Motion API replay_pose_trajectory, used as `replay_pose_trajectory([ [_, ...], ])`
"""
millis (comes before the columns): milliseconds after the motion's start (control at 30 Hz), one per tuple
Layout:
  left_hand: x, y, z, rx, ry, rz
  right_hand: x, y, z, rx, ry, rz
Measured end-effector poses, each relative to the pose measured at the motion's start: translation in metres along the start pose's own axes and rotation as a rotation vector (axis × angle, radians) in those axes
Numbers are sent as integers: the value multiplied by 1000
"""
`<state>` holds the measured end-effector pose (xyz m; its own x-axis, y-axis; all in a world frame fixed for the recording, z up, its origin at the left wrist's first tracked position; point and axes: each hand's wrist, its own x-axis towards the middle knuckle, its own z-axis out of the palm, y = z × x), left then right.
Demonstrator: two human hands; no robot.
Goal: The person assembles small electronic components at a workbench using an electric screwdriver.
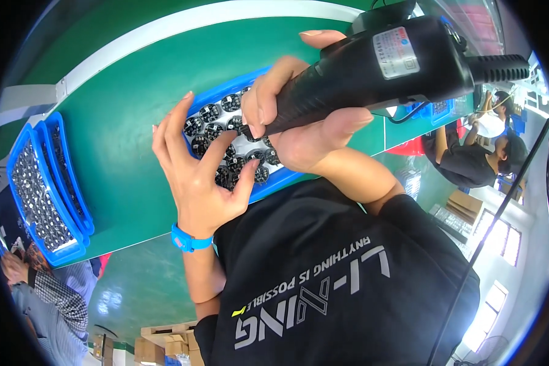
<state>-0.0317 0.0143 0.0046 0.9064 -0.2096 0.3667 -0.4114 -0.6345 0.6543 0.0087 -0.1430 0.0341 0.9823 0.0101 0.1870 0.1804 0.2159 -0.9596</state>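
My right hand (299, 116) is wrapped around a black electric screwdriver (372, 67), which slants down to the left with its cable end at the upper right. Its narrow tip points into a blue tray (210, 91) of small round black circuit-board parts (230, 102). My left hand (204, 174), with a blue wristband (191, 239), reaches over the tray's left side, fingers spread. Its index fingertip is close to the screwdriver tip, and the thumb lies apart over the parts. Whether either fingertip presses on a part is hard to see.
On the green table (122, 122), more blue trays (73, 244) filled with small parts stand at the left edge. Other people (476, 155) work at the far right, and another person (55, 299) is at the lower left. Cardboard boxes (149, 351) stand on the floor.
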Motion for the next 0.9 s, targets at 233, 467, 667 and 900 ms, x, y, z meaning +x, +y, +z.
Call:
replay_pose_trajectory([
  [233, 1, -2, 2, -26, -13, -22, -1, 1, 5, -2, -10, 27],
  [467, 1, -6, 4, -89, 26, 0, 5, 5, 8, -38, -81, -7],
  [667, 0, -7, 4, -88, 34, 8, 4, 8, 13, -29, -95, 0],
  [900, 0, -8, 4, -96, 35, 8, 5, 13, 18, 2, -113, -74],
])
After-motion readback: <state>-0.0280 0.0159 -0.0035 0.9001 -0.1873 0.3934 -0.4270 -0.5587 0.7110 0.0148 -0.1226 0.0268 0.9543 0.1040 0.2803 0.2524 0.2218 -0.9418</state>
